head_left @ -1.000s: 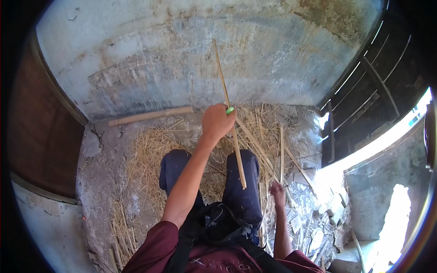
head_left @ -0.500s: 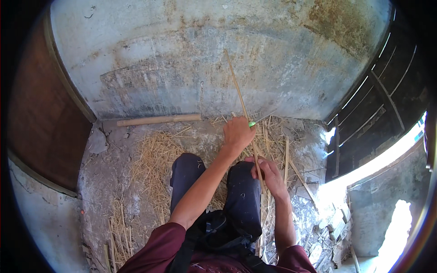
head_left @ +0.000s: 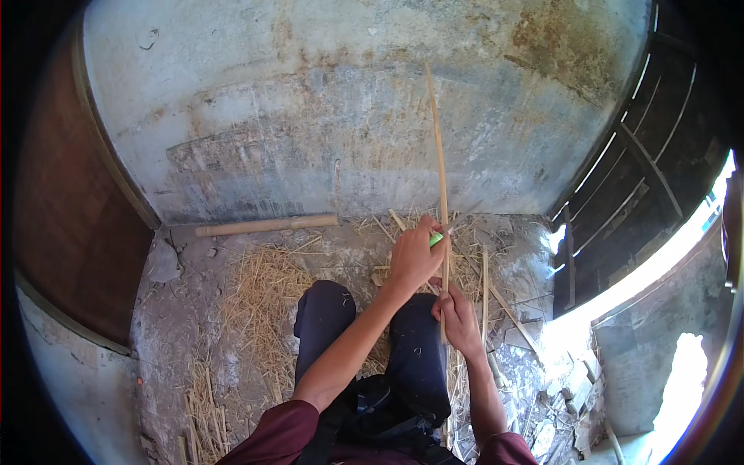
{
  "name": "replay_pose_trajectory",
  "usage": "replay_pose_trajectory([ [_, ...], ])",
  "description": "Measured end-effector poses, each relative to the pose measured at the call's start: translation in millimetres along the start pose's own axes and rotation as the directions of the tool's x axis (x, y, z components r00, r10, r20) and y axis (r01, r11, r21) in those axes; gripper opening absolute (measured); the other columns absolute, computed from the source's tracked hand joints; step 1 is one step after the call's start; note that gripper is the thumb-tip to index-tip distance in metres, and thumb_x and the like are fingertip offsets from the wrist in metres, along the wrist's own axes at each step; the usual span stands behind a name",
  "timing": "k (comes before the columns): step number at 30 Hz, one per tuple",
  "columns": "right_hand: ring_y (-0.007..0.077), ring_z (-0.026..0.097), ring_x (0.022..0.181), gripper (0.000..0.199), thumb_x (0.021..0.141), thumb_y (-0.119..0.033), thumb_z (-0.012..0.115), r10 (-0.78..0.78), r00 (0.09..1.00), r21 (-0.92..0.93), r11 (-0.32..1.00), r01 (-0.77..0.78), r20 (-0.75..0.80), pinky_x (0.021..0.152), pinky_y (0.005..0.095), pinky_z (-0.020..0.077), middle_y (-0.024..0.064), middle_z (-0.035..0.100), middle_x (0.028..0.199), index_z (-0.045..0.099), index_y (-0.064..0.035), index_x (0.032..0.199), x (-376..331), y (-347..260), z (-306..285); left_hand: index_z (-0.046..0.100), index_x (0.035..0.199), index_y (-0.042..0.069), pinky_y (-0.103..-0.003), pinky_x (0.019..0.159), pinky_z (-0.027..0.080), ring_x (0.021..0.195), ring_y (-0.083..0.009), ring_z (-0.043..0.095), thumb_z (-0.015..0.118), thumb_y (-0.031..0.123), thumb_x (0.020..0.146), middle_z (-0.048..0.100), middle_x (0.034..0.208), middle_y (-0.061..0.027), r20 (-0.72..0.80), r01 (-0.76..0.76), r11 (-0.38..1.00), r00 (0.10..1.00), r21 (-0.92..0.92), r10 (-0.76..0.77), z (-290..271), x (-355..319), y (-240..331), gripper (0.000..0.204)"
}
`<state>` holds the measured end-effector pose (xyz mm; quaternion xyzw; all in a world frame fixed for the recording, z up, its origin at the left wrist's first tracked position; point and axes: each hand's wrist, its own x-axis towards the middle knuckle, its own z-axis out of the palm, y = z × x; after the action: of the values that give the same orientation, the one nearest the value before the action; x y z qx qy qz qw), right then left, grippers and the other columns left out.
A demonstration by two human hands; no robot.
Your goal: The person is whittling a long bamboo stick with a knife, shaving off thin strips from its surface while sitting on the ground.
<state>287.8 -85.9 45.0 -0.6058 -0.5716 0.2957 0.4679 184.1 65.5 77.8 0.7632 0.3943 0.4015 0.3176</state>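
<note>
A long, thin bamboo strip (head_left: 438, 139) stands nearly straight out ahead of me, its far part in front of the wall. My right hand (head_left: 462, 324) has its fingers closed round the lower part of the strip, beside my right knee. Higher up, my left hand (head_left: 415, 254) is closed on a knife with a green handle (head_left: 436, 239). The thin knife blade (head_left: 463, 218) crosses the strip and points up to the right. My left hand lies against the strip's left side; whether its fingers also grip the strip cannot be made out.
Bamboo shavings (head_left: 271, 291) lie heaped on the floor around my knees. A bamboo pole (head_left: 267, 225) rests along the foot of the stained wall (head_left: 310, 116). More strips (head_left: 515, 322) and broken rubble (head_left: 575, 391) lie to the right. A brown panel (head_left: 85, 209) stands left.
The strip has swung from leaning left to nearly straight ahead. My left hand and the knife have come slightly nearer and to the right. My right hand still grips the strip's lower part.
</note>
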Motion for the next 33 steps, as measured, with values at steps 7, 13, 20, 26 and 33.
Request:
replay_pose_trajectory([
  [7, 0.0299, 0.071, 0.069, 0.039, 0.107, -0.015, 0.046, -0.044, 0.996, -0.129, 0.991, 0.034, -0.072, 0.071, 0.0431, 0.0550, 0.0151, 0.065, 0.070, 0.062, -0.0006, 0.139, 43, -7, 2, 0.072, 0.123, -0.001, -0.041, 0.058, 0.056, 0.067, -0.0250, 0.077, 0.077, 0.044, 0.097, 0.075, 0.074, -0.0129, -0.058, 0.020, 0.993, 0.998, -0.118, -0.027, -11, 18, -3, 0.053],
  [13, 0.0329, 0.072, 0.070, 0.039, 0.103, -0.014, 0.052, -0.092, 0.995, -0.242, 0.967, 0.081, -0.034, 0.070, 0.0449, 0.0547, 0.0179, 0.067, 0.073, 0.063, -0.0011, 0.138, 54, 20, 17, 0.079, 0.103, -0.002, -0.043, 0.072, 0.057, 0.073, -0.0277, 0.075, 0.070, 0.049, 0.100, 0.073, 0.074, -0.0134, -0.018, 0.015, 1.000, 1.000, -0.017, -0.016, -5, 32, -47, 0.052],
  [20, 0.0420, 0.070, 0.071, 0.038, 0.103, -0.012, 0.054, -0.107, 0.993, -0.218, 0.971, 0.095, -0.046, 0.068, 0.0510, 0.0519, 0.0249, 0.066, 0.075, 0.061, -0.0019, 0.139, 50, 26, 6, 0.074, 0.099, -0.003, -0.036, 0.053, 0.058, 0.067, -0.0177, 0.070, 0.068, 0.047, 0.103, 0.061, 0.067, -0.0062, 0.149, 0.156, 0.903, 0.983, -0.400, -0.103, 6, 23, -24, 0.051],
  [26, 0.0469, 0.068, 0.072, 0.035, 0.104, -0.012, 0.056, -0.216, 0.976, -0.268, 0.941, 0.206, -0.009, 0.068, 0.0548, 0.0497, 0.0261, 0.065, 0.074, 0.060, -0.0045, 0.138, 70, 29, 8, 0.073, 0.098, -0.003, -0.033, 0.048, 0.057, 0.063, -0.0154, 0.067, 0.070, 0.043, 0.103, 0.059, 0.067, -0.0048, 0.023, 0.071, 0.943, 0.997, -0.326, -0.067, -10, 29, -26, 0.046],
  [33, 0.0499, 0.067, 0.075, 0.030, 0.105, -0.015, 0.056, -0.217, 0.976, -0.259, 0.941, 0.219, 0.038, 0.068, 0.0565, 0.0495, 0.0283, 0.066, 0.075, 0.060, -0.0013, 0.131, 86, 32, 31, 0.072, 0.097, -0.003, -0.037, 0.048, 0.056, 0.059, -0.0173, 0.066, 0.070, 0.041, 0.103, 0.060, 0.066, -0.0060, -0.045, 0.055, 0.977, 0.997, -0.207, -0.065, -13, 35, -58, 0.044],
])
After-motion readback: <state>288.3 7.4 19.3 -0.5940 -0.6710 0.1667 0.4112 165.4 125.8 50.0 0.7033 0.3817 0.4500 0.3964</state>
